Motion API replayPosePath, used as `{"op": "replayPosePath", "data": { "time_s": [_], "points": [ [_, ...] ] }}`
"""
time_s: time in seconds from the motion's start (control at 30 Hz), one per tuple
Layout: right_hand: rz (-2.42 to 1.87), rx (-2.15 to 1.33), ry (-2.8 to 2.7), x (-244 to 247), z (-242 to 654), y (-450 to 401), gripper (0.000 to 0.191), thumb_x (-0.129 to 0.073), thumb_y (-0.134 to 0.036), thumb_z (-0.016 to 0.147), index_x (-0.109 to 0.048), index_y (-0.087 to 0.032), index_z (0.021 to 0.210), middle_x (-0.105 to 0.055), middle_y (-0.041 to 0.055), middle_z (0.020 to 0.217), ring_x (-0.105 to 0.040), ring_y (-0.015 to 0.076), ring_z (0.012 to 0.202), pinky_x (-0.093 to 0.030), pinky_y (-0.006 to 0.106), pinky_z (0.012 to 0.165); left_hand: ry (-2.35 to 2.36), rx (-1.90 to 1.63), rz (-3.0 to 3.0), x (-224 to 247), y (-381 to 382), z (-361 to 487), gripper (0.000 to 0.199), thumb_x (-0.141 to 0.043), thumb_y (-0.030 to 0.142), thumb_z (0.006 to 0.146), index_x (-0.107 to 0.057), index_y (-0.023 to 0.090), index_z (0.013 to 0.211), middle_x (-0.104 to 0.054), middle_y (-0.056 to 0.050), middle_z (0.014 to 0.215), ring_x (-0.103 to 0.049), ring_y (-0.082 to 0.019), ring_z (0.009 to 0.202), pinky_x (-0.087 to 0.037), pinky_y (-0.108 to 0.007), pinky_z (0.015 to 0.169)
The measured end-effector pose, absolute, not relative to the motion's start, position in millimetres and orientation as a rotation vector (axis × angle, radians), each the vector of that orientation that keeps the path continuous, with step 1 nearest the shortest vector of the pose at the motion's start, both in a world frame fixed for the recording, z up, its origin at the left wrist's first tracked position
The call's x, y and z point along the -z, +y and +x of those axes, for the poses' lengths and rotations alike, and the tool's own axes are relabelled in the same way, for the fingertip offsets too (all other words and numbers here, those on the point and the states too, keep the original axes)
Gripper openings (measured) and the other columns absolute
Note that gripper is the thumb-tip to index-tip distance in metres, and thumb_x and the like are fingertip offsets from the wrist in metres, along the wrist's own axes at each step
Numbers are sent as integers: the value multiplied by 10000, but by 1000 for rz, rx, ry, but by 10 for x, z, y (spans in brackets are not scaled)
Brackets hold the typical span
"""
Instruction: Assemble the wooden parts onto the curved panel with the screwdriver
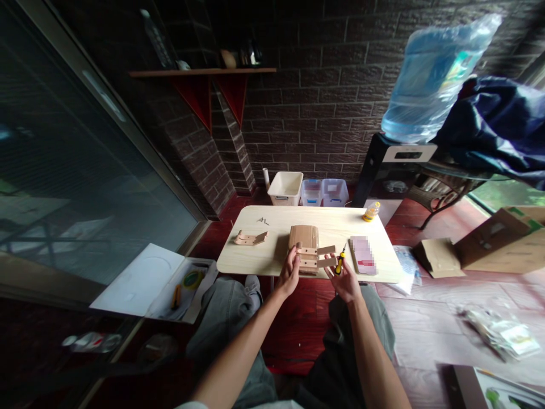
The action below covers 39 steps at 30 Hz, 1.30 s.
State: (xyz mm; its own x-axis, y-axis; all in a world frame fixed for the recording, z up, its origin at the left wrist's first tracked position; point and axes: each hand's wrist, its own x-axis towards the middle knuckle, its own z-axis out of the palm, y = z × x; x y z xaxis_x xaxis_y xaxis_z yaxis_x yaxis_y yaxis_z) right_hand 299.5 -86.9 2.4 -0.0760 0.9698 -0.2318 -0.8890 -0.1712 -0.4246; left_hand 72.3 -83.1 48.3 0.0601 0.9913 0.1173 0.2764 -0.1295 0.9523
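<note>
My left hand (290, 272) grips the left end of a light wooden piece (309, 257) with two parallel strips and dark screw holes or heads. The piece is held over the front of a brown cardboard box (303, 234) on the table. A yellow and black screwdriver (339, 264) lies across the fingers of my right hand (347, 283), its tip pointing up and away. The right fingertips are close to the strips' right ends; whether they touch, I cannot tell. A similar wooden piece (251, 238) lies on the left of the table, with several small screws (263, 220) behind it.
On the pale table (230, 258) are a pinkish flat packet (361, 255) and a yellow-capped clear container (371, 211). Bins (285, 190) and a water dispenser (404, 165) stand behind it. An open white case (170, 284) lies at left, a cardboard carton (502, 241) at right.
</note>
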Motion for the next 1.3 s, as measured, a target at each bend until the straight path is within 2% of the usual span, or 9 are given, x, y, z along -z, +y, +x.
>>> {"op": "replayPosePath", "data": {
  "time_s": [0.2,0.4,0.63,0.9,1.0,1.07,1.13,1.2,1.3],
  "points": [
    [-559,-1662,-210,-26,2998,-867,171,-751,-383,870,-759,-295,1016,-722,7,1311,-542,257,1386,-444,505,1147,1324,-1122,1525,-505,-832,725,691,-307,668,1009,-352,264,1569,-333,-92,1669,-282,-257,1562,-280,-454,1281],
    [-548,-1644,-206,-37,3029,-874,173,-773,-397,853,-750,-296,992,-736,7,1283,-553,243,1378,-445,494,1148,1309,-1148,1527,-515,-833,707,688,-306,641,1022,-331,244,1584,-339,-101,1666,-313,-262,1549,-283,-455,1280],
    [-531,-1617,-223,-75,3056,-893,196,-717,-400,897,-739,-326,1077,-722,-3,1312,-553,226,1377,-447,486,1142,1318,-1138,1519,-506,-802,660,684,-293,646,1022,-366,244,1570,-360,-97,1657,-336,-266,1538,-275,-468,1283],
    [-559,-1617,-232,-17,3065,-879,169,-720,-417,890,-725,-309,1020,-716,12,1316,-593,232,1326,-459,474,1117,1379,-1143,1475,-412,-667,643,686,-273,655,1020,-365,246,1563,-341,-90,1667,-291,-253,1558,-225,-457,1302],
    [-587,-1602,-220,36,3085,-889,166,-714,-412,898,-700,-310,1030,-736,6,1243,-662,193,1192,-499,415,1059,1376,-1194,1494,-426,-423,600,619,-305,608,1031,-427,252,1522,-387,-75,1643,-317,-239,1547,-239,-434,1299],
    [-614,-1575,-220,66,3101,-910,165,-717,-401,898,-679,-312,1031,-754,-20,1077,-699,146,993,-535,348,972,1371,-1241,1512,-450,-181,561,537,-312,546,1041,-551,244,1416,-471,-64,1590,-378,-228,1515,-267,-421,1291],
    [-634,-1560,-239,78,3111,-940,180,-728,-400,888,-661,-305,1024,-705,-56,860,-661,111,768,-552,285,843,1412,-1219,1499,-471,91,524,481,-313,476,1046,-611,231,1333,-552,-75,1520,-454,-221,1464,-305,-423,1275],
    [-648,-1556,-264,62,3110,-977,206,-740,-421,874,-644,-299,1010,-607,-84,716,-578,97,619,-533,247,713,1507,-1159,1503,-476,352,497,452,-338,433,1044,-597,198,1330,-583,-109,1481,-503,-219,1424,-343,-417,1250],
    [-701,-1508,-302,-1,3090,-1043,249,-762,-452,854,-621,-307,999,-546,-96,676,-513,93,553,-487,231,609,1499,-1107,1535,-449,661,483,407,-529,411,979,-607,173,1299,-593,-152,1460,-514,-263,1412,-336,-449,1242]
  ]
}}
